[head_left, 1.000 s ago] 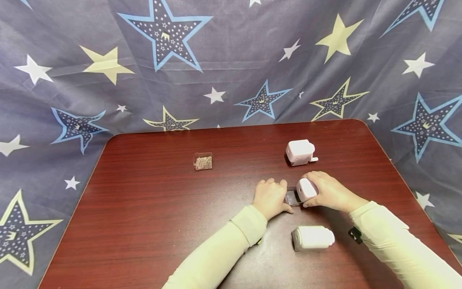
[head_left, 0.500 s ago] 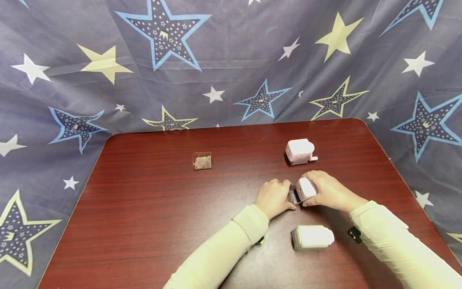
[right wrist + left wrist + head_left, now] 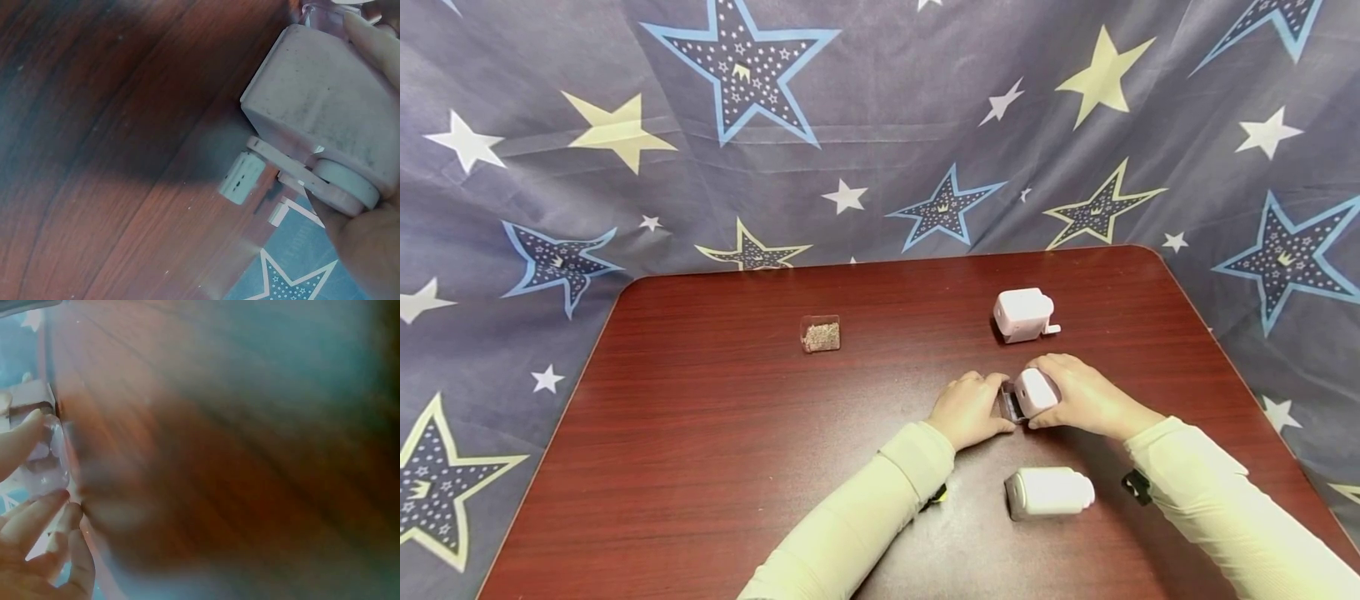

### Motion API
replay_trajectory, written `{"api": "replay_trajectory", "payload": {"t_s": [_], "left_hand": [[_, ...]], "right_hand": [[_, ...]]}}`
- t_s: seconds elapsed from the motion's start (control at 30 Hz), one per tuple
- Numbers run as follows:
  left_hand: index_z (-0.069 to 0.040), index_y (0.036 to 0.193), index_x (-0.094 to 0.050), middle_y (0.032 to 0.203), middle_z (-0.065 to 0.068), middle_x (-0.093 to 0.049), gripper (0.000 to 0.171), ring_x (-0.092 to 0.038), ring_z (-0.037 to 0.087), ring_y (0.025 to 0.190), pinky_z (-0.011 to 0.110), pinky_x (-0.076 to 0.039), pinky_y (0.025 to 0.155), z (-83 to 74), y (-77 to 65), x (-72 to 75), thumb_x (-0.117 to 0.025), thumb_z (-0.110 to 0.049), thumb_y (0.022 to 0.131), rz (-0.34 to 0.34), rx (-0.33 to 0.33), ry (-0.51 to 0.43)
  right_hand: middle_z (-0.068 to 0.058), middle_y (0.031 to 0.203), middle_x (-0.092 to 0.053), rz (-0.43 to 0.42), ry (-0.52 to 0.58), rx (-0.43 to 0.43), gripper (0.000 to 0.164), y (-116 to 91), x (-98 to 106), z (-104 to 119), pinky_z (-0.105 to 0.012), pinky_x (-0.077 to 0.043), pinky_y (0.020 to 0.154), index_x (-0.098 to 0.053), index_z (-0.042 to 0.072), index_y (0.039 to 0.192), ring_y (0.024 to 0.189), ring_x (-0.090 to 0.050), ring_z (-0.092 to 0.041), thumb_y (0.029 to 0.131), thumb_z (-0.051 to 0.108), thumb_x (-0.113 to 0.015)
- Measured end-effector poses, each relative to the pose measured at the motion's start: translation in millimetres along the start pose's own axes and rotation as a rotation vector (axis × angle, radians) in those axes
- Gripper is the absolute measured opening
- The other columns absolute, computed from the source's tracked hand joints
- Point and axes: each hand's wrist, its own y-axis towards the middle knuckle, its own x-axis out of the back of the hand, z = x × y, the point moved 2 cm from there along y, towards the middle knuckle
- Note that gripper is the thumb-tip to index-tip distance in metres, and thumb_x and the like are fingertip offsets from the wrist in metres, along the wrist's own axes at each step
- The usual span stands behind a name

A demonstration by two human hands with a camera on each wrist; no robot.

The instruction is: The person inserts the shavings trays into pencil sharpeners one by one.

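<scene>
A pink crank pencil sharpener [image 3: 1036,394] stands on the table, gripped by my right hand [image 3: 1086,396] from its right side. Its crank handle [image 3: 242,178] sticks out beside the palm in the right wrist view. At the sharpener's left face, my left hand [image 3: 970,410] pinches a clear shavings drawer [image 3: 49,465] between thumb and fingers. Only a narrow strip of that drawer shows between hand and sharpener in the head view; how far it sits inside the body is hidden.
Behind the hands stands another pink sharpener [image 3: 1024,315], its crank pointing right. A white sharpener [image 3: 1049,492] lies nearer the front. Farther left, a small clear tray [image 3: 808,323] holds shavings on the brown table [image 3: 700,433]. A star-patterned curtain [image 3: 865,125] hangs behind.
My left hand has moved slightly right with the drawer, and the gap between it and the sharpener has narrowed. The right hand and sharpener have stayed in place.
</scene>
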Motion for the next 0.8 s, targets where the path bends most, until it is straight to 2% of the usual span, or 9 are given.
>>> {"api": "replay_trajectory", "payload": {"t_s": [0.4,0.8], "left_hand": [[-0.012,0.138,-0.059,0.121,0.005,-0.071,0.064,-0.062,0.018,0.113,0.034,-0.052,0.091,-2.9,4.5,-6.9,-0.071,-0.044,0.085,0.062,0.014,-0.053],[-0.011,0.139,-0.058,0.120,0.007,-0.071,0.065,-0.061,0.018,0.114,0.034,-0.051,0.092,-7.2,5.9,-7.5,-0.071,-0.045,0.085,0.066,0.004,-0.052]], "right_hand": [[-0.007,0.094,-0.064,-0.012,0.007,-0.001,0.062,-0.8,-0.7,0.6,-0.049,-0.049,0.078,-0.064,0.001,0.106,0.089,-0.059,-0.026,0.057,0.028,-0.092],[-0.008,0.095,-0.064,-0.004,0.002,-0.001,0.062,-0.7,0.6,0.2,-0.048,-0.049,0.077,-0.064,-0.001,0.107,0.089,-0.058,-0.026,0.058,0.027,-0.091]]}}
